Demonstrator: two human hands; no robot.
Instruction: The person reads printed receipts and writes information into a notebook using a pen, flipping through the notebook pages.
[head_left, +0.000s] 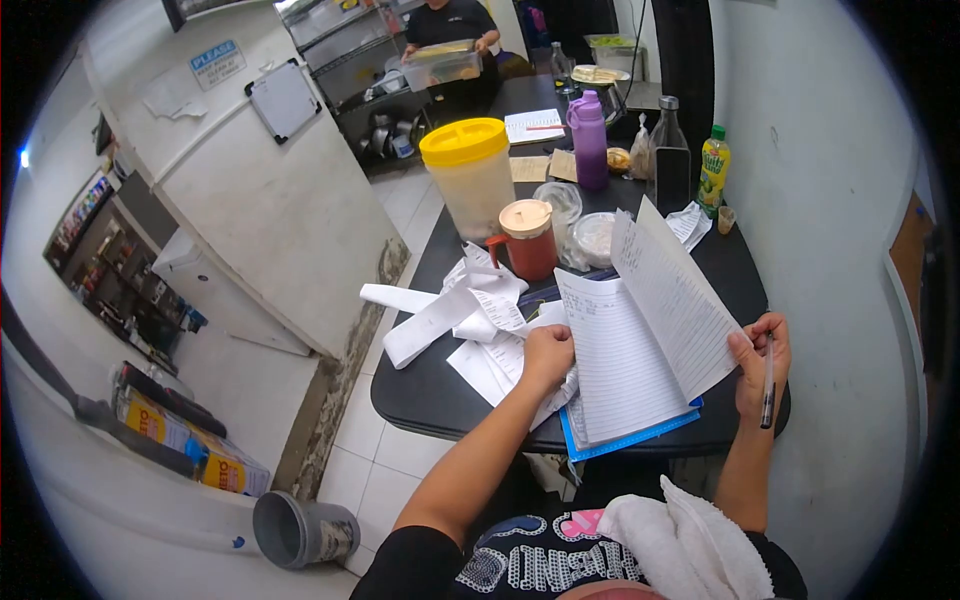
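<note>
An open lined notebook (625, 365) lies over a blue folder (630, 438) at the near edge of the black table. My right hand (762, 365) is closed on a raised page (680, 300) at its lower corner, with a dark pen (767, 385) held in the same hand. At the notebook's left edge, my left hand (549, 355) is closed; whatever its fingers hold, if anything, is hidden. Long paper receipts (440, 322) lie crumpled to the left of that hand. Handwriting shows near the top of the pages.
Beyond the notebook stand a red pitcher (528, 245), a yellow-lidded container (468, 180), a purple bottle (588, 140), a glass bottle (668, 135) and a green-yellow bottle (713, 170). Another person (450, 25) holds a clear bin (441, 65). A grey bucket (335, 535) is lower left.
</note>
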